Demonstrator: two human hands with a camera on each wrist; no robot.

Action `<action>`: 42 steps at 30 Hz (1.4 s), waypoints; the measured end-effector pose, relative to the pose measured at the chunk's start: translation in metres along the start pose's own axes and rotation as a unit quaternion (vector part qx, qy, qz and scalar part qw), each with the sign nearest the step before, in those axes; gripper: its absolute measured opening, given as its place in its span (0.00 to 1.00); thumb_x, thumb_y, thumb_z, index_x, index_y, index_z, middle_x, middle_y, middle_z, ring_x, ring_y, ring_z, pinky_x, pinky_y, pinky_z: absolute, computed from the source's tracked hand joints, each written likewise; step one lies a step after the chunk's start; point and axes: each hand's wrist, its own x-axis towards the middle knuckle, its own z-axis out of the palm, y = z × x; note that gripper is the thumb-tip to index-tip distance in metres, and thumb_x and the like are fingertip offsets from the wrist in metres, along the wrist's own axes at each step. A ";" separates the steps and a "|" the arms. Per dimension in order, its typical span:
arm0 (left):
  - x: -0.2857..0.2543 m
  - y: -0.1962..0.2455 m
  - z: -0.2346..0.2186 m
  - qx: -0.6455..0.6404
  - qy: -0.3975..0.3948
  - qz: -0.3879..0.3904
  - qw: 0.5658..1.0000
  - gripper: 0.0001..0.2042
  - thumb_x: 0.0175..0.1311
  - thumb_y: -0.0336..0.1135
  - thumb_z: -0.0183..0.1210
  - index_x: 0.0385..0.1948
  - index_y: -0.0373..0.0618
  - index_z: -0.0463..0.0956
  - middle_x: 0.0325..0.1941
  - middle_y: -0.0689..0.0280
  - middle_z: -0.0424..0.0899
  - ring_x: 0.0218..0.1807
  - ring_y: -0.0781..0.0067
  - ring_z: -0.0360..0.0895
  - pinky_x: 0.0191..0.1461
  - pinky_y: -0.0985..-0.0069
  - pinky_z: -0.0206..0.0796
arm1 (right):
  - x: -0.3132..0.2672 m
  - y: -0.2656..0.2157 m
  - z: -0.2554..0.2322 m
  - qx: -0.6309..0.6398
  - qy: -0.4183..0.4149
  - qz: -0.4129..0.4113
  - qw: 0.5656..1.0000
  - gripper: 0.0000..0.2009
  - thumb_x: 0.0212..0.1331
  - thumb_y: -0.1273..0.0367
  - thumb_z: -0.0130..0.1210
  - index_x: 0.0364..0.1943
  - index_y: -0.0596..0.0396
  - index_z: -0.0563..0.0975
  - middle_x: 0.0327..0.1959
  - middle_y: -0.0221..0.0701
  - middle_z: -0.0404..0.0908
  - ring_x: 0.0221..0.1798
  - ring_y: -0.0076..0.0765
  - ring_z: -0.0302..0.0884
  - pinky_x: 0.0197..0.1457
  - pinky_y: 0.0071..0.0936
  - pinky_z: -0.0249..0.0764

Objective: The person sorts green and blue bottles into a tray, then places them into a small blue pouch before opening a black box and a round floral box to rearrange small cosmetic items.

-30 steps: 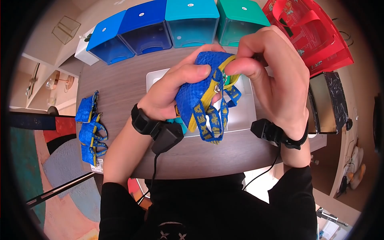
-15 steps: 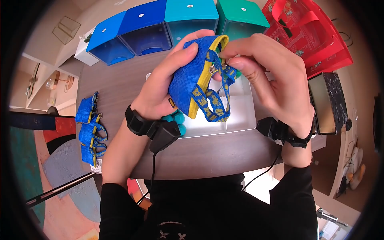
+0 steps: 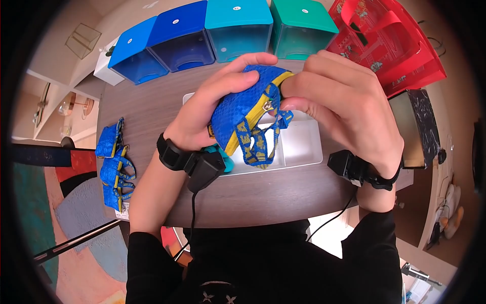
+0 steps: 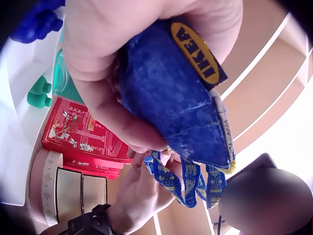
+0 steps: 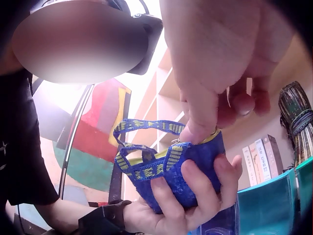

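In the head view a small blue woven bag [image 3: 235, 109] with yellow trim and patterned straps is held up over a white compartment tray [image 3: 304, 162]. My left hand [image 3: 197, 111] grips it from the left, thumb on the near side and fingers wrapped behind. A yellow-and-black IKEA tag [image 4: 195, 54] shows in the left wrist view. My right hand [image 3: 349, 101] is at the bag's mouth, its fingertips hidden at the yellow rim [image 5: 215, 132]; I cannot tell what they hold. Teal pieces [image 3: 227, 163] lie in the tray, below the left wrist.
Blue, teal and green boxes [image 3: 238, 38] line the back of the table, with a red gift bag [image 3: 390, 50] at the right. More small blue bags [image 3: 109, 169] lie at the left edge. A dark marbled box [image 3: 420, 121] stands at the right.
The bag rose, then came down again, tilting in the left hand. My right fingers moved into its mouth, and the green thing that showed there earlier is now hidden.
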 end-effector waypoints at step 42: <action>0.004 0.008 -0.001 0.001 0.281 0.170 0.944 0.18 0.72 0.47 0.56 0.56 0.47 0.73 0.48 0.65 0.83 0.48 0.72 0.82 0.51 0.72 0.77 | -0.002 -0.041 0.029 0.086 -0.037 -0.017 0.995 0.13 0.46 0.80 0.62 0.39 0.61 0.80 0.27 0.37 0.78 0.27 0.39 0.77 0.30 0.33 0.74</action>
